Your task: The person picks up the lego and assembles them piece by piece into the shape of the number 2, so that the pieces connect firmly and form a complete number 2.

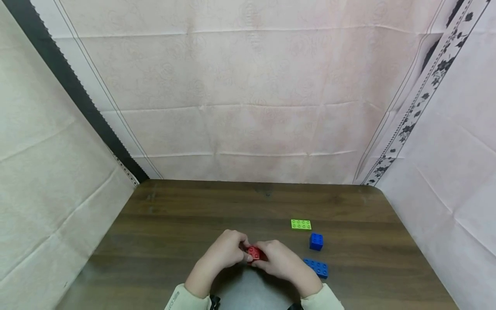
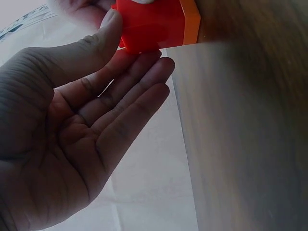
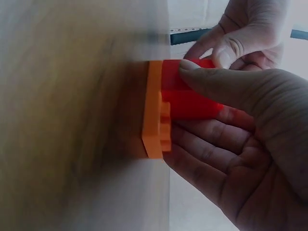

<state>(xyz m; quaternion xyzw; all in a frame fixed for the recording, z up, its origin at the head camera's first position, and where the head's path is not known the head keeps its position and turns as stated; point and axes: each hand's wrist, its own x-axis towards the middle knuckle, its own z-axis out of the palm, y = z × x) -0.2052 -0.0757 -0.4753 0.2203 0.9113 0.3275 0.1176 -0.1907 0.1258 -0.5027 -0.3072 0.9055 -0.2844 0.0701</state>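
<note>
Both hands meet at a red toy brick [image 1: 253, 253] near the table's front. The left hand [image 1: 226, 250] pinches it between thumb and fingertips from the left, its remaining fingers [image 2: 134, 110] fairly straight. From the other side the right hand [image 1: 280, 260] grips the red brick [image 3: 192, 103], thumb on one face and fingers behind. A thin orange studded plate [image 3: 153, 110] lies against the brick's base, and its studs show past the brick's side in the right wrist view. That plate [image 2: 191, 21] sits close over the tabletop.
On the brown wooden table [image 1: 174, 215], right of the hands, lie a lime-green studded plate [image 1: 301, 224], a small blue brick [image 1: 316, 241] and a longer blue brick [image 1: 317, 268], partly behind the right forearm. Pale cloth [image 1: 248, 86] hangs around the table's back and sides.
</note>
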